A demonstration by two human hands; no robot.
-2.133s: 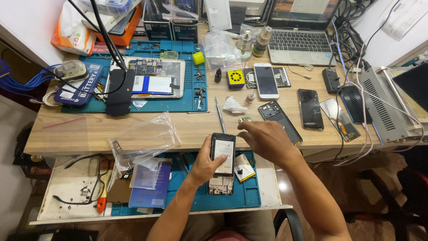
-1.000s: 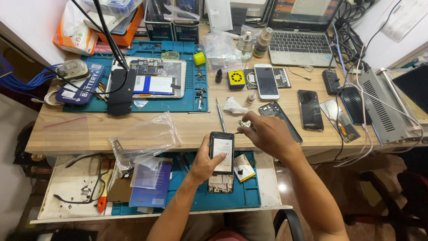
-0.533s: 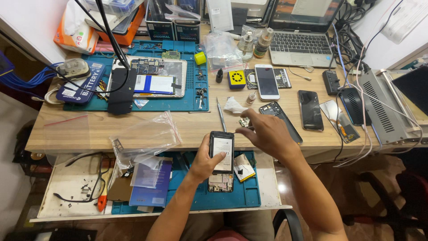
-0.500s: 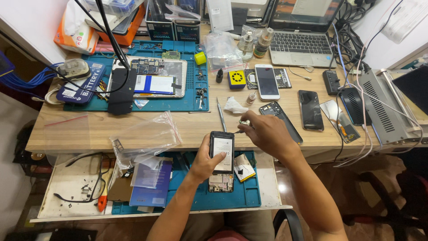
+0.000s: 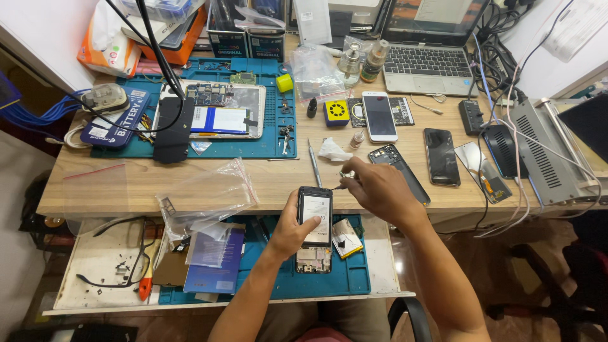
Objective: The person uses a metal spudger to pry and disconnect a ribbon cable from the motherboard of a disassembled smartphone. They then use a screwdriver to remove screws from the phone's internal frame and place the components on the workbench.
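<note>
My left hand (image 5: 286,229) grips a back-open black phone (image 5: 315,214) from its left side, with the white-labelled battery facing up, over the pulled-out drawer. My right hand (image 5: 379,190) is pinched on a thin tool (image 5: 337,187) whose tip points at the phone's upper right corner. A small metal piece (image 5: 346,174) lies on the wooden desk edge just above my fingers. Under the held phone, a bare phone frame (image 5: 313,259) rests on the drawer's blue mat (image 5: 266,278).
Several phones (image 5: 379,116) and a dark phone shell (image 5: 387,156) lie right of centre. An opened tablet (image 5: 218,111) sits on a blue mat at the back left. Clear plastic bags (image 5: 206,193), a metal pry tool (image 5: 313,164), a laptop (image 5: 430,60) and cables (image 5: 506,82) surround them.
My right hand has come down from the small metal piece on the desk toward the phone's top edge. The left hand keeps the phone in the same place.
</note>
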